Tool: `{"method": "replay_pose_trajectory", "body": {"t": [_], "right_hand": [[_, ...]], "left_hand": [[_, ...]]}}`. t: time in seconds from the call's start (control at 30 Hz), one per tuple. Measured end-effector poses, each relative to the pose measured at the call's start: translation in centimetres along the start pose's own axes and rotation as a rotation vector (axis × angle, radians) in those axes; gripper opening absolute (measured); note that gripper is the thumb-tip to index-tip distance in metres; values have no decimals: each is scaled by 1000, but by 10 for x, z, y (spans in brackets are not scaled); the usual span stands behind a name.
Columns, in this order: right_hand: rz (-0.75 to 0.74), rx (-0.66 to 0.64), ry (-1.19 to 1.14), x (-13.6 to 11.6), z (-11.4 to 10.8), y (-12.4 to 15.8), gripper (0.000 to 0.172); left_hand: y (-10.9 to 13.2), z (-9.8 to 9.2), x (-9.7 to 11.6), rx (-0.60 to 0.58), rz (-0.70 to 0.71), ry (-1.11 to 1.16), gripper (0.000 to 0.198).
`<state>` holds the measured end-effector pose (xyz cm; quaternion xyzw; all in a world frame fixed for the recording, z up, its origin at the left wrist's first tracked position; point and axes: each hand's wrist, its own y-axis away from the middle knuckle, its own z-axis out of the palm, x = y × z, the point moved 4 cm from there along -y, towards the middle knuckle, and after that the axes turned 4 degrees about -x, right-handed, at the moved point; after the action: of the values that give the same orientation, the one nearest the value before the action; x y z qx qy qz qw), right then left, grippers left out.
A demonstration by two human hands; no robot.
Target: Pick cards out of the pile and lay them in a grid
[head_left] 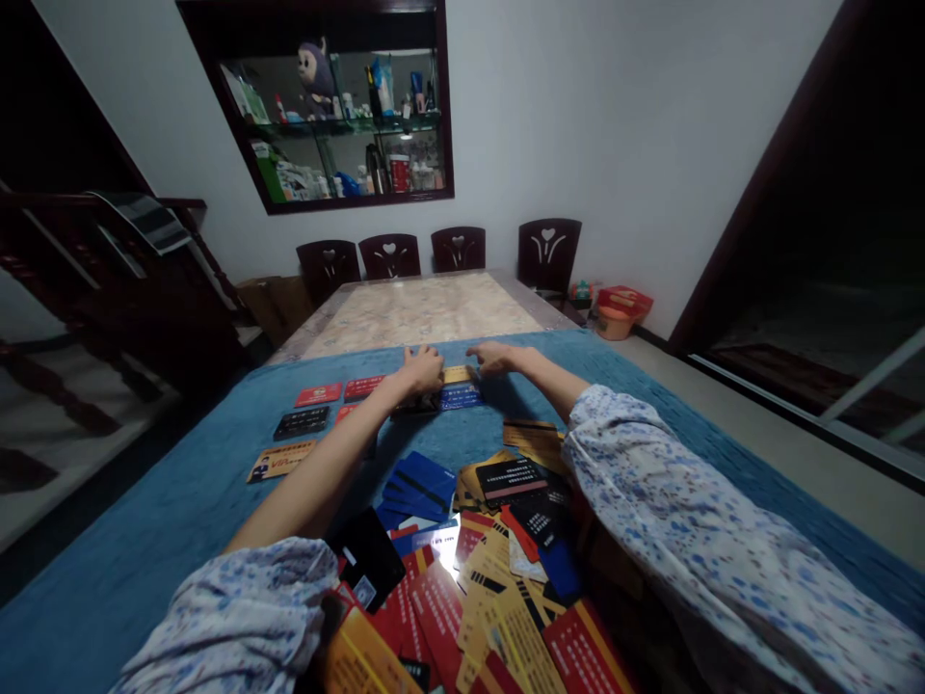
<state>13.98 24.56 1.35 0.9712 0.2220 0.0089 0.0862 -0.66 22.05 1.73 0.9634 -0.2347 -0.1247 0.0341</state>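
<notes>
My left hand (423,369) reaches to the far part of the blue cloth, at the left end of a gold card (457,374); its fingers are bent and partly spread. To the right of that card is my right hand (492,358), its index finger pointing left above the card's right side. A blue card (461,396) lies just below the gold one. Red cards (318,394), a black card (302,423) and a gold VIP card (280,461) lie at the left. Close to me is a heap of mixed cards (498,578).
The blue cloth (180,501) covers the near part of the table (434,306). Dark chairs (549,253) stand behind the table. A lit wall shelf (343,125) holds a toy and bottles. Red and orange containers (614,318) sit on the floor at the right.
</notes>
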Motion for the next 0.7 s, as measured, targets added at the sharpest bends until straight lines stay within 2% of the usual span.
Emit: {"method": "replay_pose_trajectory", "body": {"t": [0.1,0.27,0.37,0.7], "right_hand": [[-15,53,-2,-2,-7,17,57],[-34,155,22,-12,-14,50,36],[-46,199,62,-20,-15,69,32],[-134,223,51,-36,0,125,23]], "left_hand": [[15,-5,5,52,21,15,36],[44,-11,16,113,34,46,32],[61,-12,24,137,57,51,31],[111,-6,57,138,157,74,32]]}}
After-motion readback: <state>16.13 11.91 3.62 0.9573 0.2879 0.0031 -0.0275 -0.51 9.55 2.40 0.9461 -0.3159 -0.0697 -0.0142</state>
